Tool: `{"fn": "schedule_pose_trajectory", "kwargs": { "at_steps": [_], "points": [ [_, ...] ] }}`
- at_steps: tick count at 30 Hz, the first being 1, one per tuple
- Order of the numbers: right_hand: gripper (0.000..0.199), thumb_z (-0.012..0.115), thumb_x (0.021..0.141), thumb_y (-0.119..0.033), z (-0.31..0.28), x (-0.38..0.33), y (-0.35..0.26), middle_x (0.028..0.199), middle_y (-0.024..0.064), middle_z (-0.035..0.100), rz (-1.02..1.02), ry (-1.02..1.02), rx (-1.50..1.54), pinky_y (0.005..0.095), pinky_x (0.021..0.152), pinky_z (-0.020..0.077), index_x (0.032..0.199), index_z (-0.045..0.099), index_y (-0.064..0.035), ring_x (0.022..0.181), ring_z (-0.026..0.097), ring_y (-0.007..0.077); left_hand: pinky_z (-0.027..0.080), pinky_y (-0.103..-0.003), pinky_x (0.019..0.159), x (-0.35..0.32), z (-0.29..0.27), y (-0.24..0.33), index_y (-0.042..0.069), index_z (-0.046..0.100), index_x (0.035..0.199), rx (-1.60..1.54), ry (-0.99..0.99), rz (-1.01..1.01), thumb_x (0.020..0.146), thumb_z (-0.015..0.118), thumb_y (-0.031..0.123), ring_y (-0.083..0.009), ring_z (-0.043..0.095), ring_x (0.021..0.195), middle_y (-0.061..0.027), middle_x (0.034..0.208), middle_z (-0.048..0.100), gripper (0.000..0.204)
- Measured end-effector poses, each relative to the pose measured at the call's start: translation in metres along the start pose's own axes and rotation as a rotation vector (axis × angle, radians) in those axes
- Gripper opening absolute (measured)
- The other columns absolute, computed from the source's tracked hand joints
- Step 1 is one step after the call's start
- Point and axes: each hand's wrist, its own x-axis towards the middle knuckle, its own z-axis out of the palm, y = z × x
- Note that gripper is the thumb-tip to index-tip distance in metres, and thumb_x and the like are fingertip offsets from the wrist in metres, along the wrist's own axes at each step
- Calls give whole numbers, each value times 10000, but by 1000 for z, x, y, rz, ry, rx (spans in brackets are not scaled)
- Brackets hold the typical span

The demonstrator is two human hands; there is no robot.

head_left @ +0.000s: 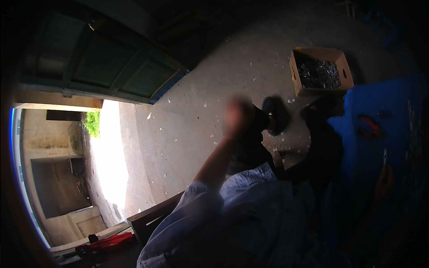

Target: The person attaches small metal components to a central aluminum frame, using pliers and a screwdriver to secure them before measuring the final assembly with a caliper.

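Observation:
My left hand hangs over my left knee, smeared by blur, so its fingers cannot be made out. On the right, in dim light, my right hand rests at the blue-covered table and grips a slim silver metal piece, which points away from me. Pliers with red handles lie on the blue cover just beyond that hand. A small dark object, too dim to name, lies farther off.
A cardboard box holding many small metal pieces stands on the floor ahead. Dark green panelled door stands at upper left, beside a bright doorway. Scraps litter the concrete floor. Red cloth lies lower left.

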Motion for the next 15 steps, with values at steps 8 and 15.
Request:
{"fn": "schedule_pose_trajectory", "kwargs": {
  "at_steps": [8, 15],
  "points": [
    [530, 511, 1104, -493, -1, -1, -2, 1417, 150, 631, 66, -16, 63, 449, 1087, 489, 1469, 608, -121, 1269, 614, 294, 513, -464, 717, -12, 17, -14, 47, 613, 1054, 183, 91, 142, 917, 741, 202, -335, 604, 825, -157, 941, 600, 243],
    [565, 532, 1089, -516, 8, 5, 5, 1452, 163, 612, 88, -1, 37, 468, 1109, 483, 1474, 600, -108, 1316, 594, 326, 546, -428, 725, -7, 11, -10, 8, 659, 1126, 184, 23, 90, 947, 765, 295, -302, 637, 840, -157, 964, 623, 355]
  ]
}}
